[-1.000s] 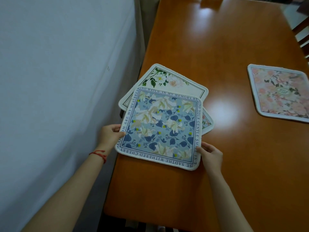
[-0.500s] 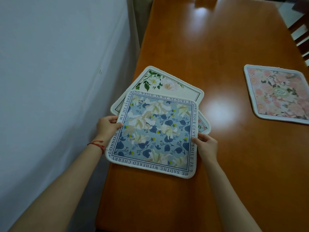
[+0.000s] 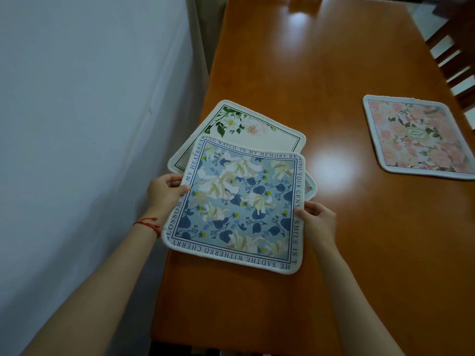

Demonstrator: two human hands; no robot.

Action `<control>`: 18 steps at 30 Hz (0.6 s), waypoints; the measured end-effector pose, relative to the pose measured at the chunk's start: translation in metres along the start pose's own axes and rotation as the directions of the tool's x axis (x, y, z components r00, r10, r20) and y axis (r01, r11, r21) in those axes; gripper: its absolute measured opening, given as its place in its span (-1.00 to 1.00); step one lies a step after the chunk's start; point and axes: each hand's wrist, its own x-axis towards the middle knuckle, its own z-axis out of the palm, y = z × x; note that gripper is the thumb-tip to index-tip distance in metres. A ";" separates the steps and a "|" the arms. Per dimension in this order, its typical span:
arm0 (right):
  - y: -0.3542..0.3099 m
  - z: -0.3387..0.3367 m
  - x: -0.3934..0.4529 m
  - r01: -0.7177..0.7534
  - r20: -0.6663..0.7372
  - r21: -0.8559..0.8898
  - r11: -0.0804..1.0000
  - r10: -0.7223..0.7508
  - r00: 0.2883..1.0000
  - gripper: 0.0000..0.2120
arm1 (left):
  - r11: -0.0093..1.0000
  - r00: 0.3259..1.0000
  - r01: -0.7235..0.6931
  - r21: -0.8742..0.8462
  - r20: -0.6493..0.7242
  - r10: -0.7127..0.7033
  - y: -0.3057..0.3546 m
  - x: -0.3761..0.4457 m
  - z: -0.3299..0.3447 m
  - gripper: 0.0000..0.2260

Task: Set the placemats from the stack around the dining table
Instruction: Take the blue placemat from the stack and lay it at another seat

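A blue floral placemat [image 3: 239,206] with lettering round its border is held over the near left part of the wooden dining table [image 3: 334,73]. My left hand [image 3: 164,191] grips its left edge, thumb on top. My right hand [image 3: 318,222] pinches its right edge. Under it lies the stack: a cream placemat [image 3: 257,129] with white and pink flowers, and a corner of another mat [image 3: 309,187] peeking out on the right. A pink floral placemat [image 3: 416,137] lies flat at the table's right side.
A white wall [image 3: 90,124] runs close along the table's left edge. Wooden chair backs [image 3: 455,62] stand at the far right. A curtain [image 3: 200,34] hangs beside the table's far left corner.
The blue placemat has slid slightly toward me and left, both hands still gripping its edges. My view has shifted a little the same way.
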 end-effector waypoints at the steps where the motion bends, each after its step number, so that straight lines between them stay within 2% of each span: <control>1: 0.001 -0.003 -0.005 0.006 -0.003 -0.008 1.000 -0.006 1.000 -0.82 | 1.000 1.000 -0.007 -0.009 0.006 0.007 0.000 -0.005 0.000 -0.76; 8: 0.001 -0.035 -0.042 0.048 -0.058 -0.007 0.999 -0.048 0.997 -0.87 | 0.997 0.995 -0.065 -0.049 0.078 0.068 0.003 -0.040 -0.002 -0.77; 18: 0.010 -0.079 -0.108 0.081 -0.141 0.088 0.993 -0.068 0.988 -0.87 | 0.983 0.973 -0.180 -0.025 0.146 0.182 0.018 -0.091 -0.004 -0.77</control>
